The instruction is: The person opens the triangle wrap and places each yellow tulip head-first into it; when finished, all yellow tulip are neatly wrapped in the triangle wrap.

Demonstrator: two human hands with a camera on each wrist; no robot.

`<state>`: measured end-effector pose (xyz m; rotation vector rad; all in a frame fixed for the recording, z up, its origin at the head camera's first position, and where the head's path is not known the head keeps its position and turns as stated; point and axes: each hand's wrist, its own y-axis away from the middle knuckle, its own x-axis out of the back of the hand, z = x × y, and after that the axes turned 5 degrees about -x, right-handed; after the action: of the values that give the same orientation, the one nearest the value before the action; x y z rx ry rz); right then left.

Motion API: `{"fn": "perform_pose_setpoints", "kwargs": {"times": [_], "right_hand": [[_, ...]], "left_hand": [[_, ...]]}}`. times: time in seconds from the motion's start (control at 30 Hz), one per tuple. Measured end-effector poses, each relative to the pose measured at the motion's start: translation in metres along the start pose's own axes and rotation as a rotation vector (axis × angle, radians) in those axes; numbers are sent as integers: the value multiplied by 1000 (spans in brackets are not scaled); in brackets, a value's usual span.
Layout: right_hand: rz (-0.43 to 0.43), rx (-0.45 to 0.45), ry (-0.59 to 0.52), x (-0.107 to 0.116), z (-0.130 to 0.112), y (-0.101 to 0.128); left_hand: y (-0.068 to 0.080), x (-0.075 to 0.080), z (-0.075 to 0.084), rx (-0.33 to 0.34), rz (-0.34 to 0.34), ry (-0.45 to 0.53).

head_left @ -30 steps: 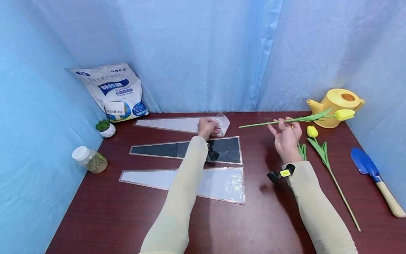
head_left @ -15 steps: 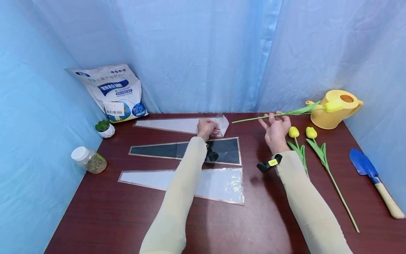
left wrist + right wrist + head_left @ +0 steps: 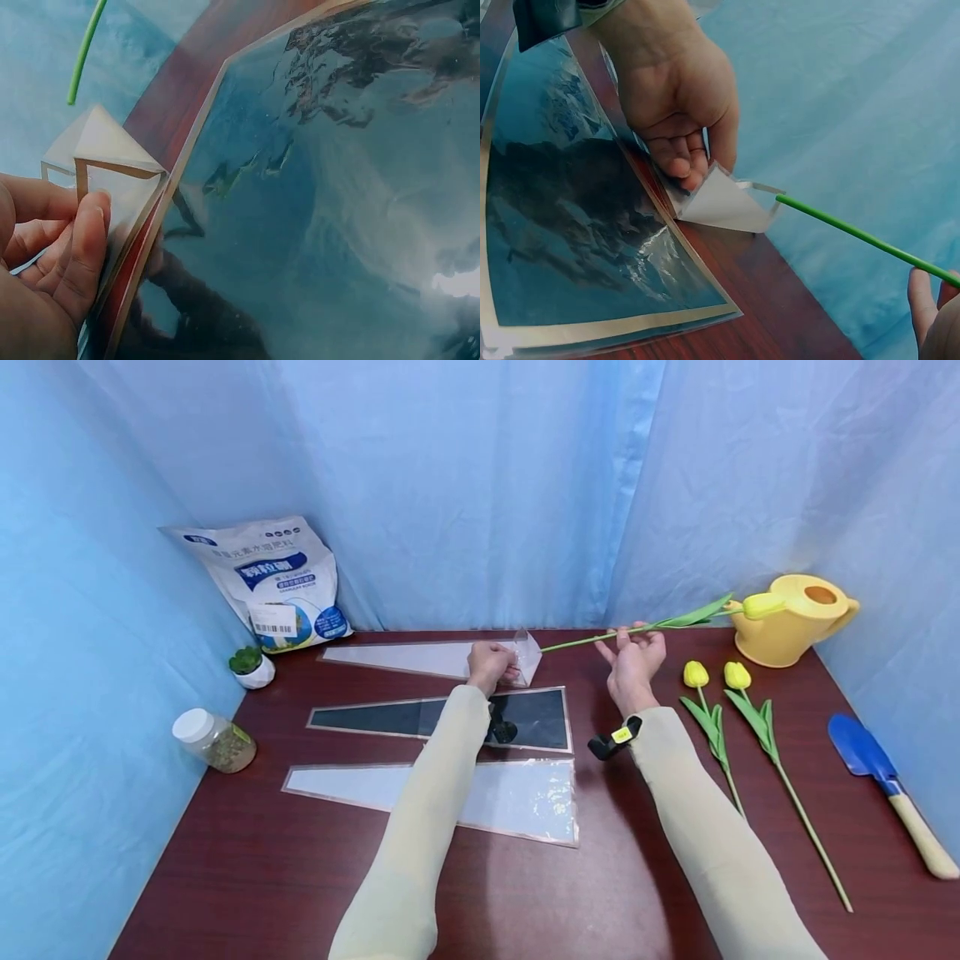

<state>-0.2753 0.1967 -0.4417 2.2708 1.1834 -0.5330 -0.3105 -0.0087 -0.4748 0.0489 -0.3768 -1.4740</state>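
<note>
Left hand (image 3: 491,662) pinches white sleeve (image 3: 405,656) near its right end by desk (image 3: 525,910)'s far edge, right hand (image 3: 636,668) grips yellow tulip (image 3: 694,613) above same edge; best spread mouth wide, aim stem straight.

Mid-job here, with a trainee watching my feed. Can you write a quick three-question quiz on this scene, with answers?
1. Multiple choice: what does the right hand hold? A) the blue trowel; B) a yellow tulip; C) the watering can.
2. True or false: the left hand is pinching the dark wrapper in the middle.
3. Count: how many other tulips lie on the table?

Key:
1. B.
2. False; it pinches the white wrapper nearest the curtain.
3. Two.
</note>
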Motion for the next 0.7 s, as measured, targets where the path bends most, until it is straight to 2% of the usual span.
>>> {"fn": "perform_pose_setpoints", "kwargs": {"times": [0.1, 0.3, 0.47, 0.7], "right_hand": [[7, 14, 23, -1, 3, 0], [18, 23, 43, -6, 6, -2], [15, 39, 78, -10, 7, -2], [12, 75, 125, -12, 12, -4]], "left_hand": [[3, 0, 2, -35, -8, -9], [10, 0, 9, -147, -45, -15], [12, -1, 14, -223, -34, -81], [13, -7, 24, -266, -27, -154]]}}
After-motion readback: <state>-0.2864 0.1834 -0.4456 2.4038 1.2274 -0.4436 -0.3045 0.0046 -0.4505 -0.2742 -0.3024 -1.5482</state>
